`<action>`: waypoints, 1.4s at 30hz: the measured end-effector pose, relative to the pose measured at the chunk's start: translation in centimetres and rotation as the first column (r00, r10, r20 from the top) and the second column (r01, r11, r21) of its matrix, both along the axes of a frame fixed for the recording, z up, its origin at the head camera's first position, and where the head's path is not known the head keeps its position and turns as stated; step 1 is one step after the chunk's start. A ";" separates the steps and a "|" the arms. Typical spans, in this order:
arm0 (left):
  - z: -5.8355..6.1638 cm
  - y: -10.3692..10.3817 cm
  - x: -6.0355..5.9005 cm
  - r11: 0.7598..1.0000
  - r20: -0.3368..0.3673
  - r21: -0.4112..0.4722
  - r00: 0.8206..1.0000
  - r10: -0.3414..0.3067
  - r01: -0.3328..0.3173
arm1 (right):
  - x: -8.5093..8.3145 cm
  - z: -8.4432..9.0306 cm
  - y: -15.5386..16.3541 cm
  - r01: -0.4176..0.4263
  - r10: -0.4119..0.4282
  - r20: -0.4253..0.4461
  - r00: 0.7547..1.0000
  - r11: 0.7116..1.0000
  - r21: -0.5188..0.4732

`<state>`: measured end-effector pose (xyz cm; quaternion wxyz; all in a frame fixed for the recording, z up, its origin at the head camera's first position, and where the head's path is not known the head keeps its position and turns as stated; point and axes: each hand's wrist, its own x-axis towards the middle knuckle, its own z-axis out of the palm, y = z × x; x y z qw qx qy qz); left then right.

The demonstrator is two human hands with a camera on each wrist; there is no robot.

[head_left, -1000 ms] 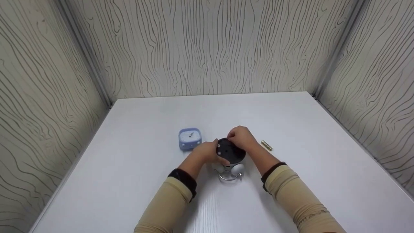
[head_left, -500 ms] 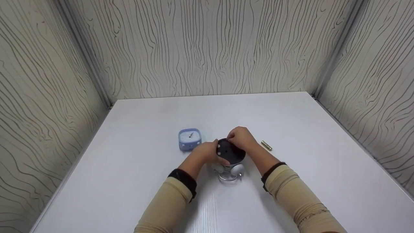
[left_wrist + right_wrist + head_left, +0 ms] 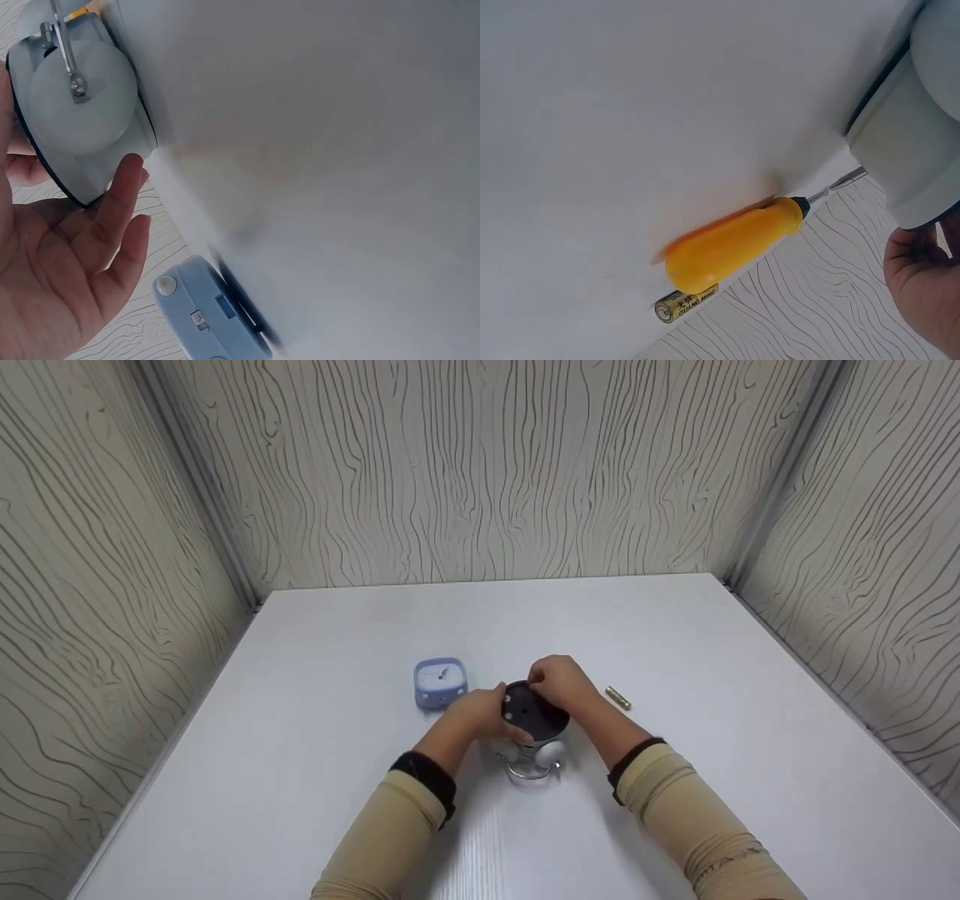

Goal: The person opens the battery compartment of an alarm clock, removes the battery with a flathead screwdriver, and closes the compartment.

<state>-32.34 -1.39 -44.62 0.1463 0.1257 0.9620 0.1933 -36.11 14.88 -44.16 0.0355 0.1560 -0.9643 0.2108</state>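
A white twin-bell alarm clock [image 3: 537, 712] lies face down with its black back up, bells and wire handle toward me. My left hand [image 3: 481, 712] holds it round the left side, thumb near the bells; in the left wrist view the left hand [image 3: 67, 262] has fingers along the casing beside a white bell [image 3: 82, 97]. My right hand [image 3: 562, 681] has bent fingers against the far edge of the clock's back. The right wrist view shows the right hand [image 3: 930, 281] touching the black rim; whether the fingertips pinch anything is hidden.
A blue square alarm clock [image 3: 441, 682] stands left of my left hand. To the right lies a gold battery [image 3: 619, 697]. A yellow-handled screwdriver [image 3: 735, 244] lies beside the battery, hidden in the head view by my right arm. Wood-grain panels [image 3: 480, 472] wall the white table.
My right hand has shifted very slightly toward me at the clock's far edge. The left hand and the clock stay in place.
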 end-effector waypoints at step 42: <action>1.2 0.7 1.2 0.992 -0.037 -0.124 0.999 -0.035 0.030 | 0.5 0.6 0.7 -0.032 0.031 0.063 0.998 0.999 0.009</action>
